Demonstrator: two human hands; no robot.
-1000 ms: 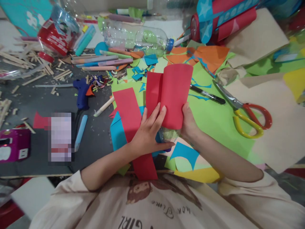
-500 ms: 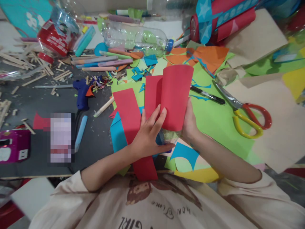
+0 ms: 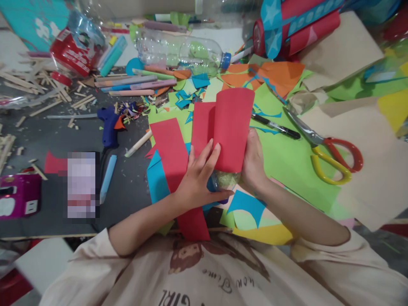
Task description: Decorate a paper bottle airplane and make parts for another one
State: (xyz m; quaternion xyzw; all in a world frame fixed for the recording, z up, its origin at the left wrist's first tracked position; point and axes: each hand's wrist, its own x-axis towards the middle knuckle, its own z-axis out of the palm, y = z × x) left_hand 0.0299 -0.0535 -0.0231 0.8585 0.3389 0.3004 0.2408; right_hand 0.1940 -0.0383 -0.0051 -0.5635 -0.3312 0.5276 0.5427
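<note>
A sheet of red paper (image 3: 233, 131) curves around a clear plastic bottle (image 3: 228, 179), whose lower end shows below the paper. The paper's flat end stands out to the left behind the curve. My left hand (image 3: 198, 180) rests its fingertips on the paper's left side, its thumb stretched low by the bottle's end. From the right, my right hand (image 3: 253, 161) is wrapped around the paper and bottle; most of its fingers are hidden behind. A long red paper strip (image 3: 174, 157) lies under my left hand and wrist, over blue paper (image 3: 157, 180).
To the right lie scissors (image 3: 321, 142) and a black marker (image 3: 277, 126) on green paper. A blue glue gun (image 3: 110, 123), wooden sticks and several markers are on the left. An empty bottle (image 3: 181, 51) lies behind, near a red rocket-like model (image 3: 299, 27).
The wrapped red paper and bottle have shifted slightly left and tilted a little. My right hand has moved slightly left along with them, its thumb now showing more. My left hand barely moved.
</note>
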